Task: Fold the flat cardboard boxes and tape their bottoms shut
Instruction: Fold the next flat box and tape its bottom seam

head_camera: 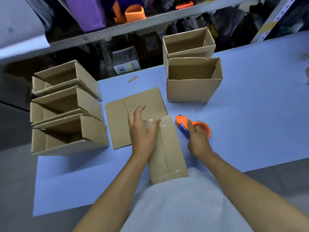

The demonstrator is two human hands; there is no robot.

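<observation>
While my left hand point(142, 131) lies flat with straight fingers on the box being taped point(165, 148), pressing the clear tape point(163, 120) down at its far end, my right hand point(197, 139) grasps the orange tape dispenser point(194, 127) with curled fingers, just beside the box at 3 o'clock. I judge the step is to smooth the strip over the bottom seam. To do it well, I should rub along the seam from the middle outward, so no bubble stays, and press the tape end over the edge before I let go.

The box rests on the blue worktop point(250, 123) directly before my body, partly over a flat cardboard sheet point(120, 121). Its long axis runs from about 6 o'clock toward 12 o'clock, a little tilted to 11, and the taped bottom faces up. Finished boxes stand at 9 o'clock point(66, 118) and at 1 o'clock point(192, 77).
</observation>
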